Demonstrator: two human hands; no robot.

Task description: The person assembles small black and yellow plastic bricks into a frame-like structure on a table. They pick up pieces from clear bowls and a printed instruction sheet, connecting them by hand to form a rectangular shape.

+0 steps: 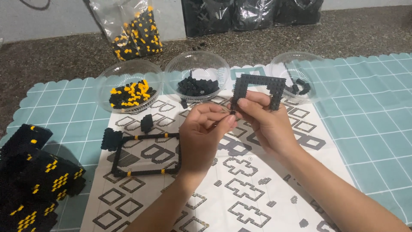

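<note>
Head view shows the right hand [266, 124] grasping an angular black brick-built plastic frame [259, 88] above the printed paper instruction sheet [257, 189]. The left hand [206, 129] pinches a tiny black brick [232, 112] at the frame's lower end. I think steady support and square alignment matter here.

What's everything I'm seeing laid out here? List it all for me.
Brick frame piece: one, black, held up in both hands.
Rectangular brick frame: one, black with yellow dots, on the sheet.
Instruction sheet: one, white, on the mat.
Mat: one, teal checked.
Clear bowls: three, holding small bricks.
Brick bags: several, by the wall.
Built blocks: black and yellow, far left.
Left hand: pinching a brick.
Right hand: gripping the frame piece.
</note>
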